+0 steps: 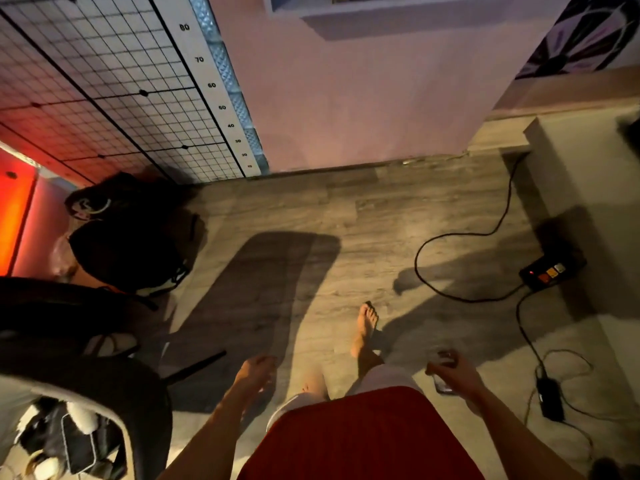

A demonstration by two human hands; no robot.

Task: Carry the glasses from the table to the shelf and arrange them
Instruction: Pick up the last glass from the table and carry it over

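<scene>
I look down at a wooden floor while standing. My right hand (459, 374) is low on the right and grips a clear drinking glass (442, 372) from the side; the glass is tilted and partly hidden by my fingers. My left hand (254, 374) hangs at lower centre with loose fingers and nothing in it. A white shelf (346, 10) is fixed to the pink wall at the top edge, with its contents mostly cut off by the frame.
A black power strip (549, 271) and its cables (460, 265) trail across the floor on the right, with a black adapter (550, 398) nearer me. Dark bags (128, 237) and a chair (86, 341) stand on the left. A wire grid panel (104, 81) leans at upper left.
</scene>
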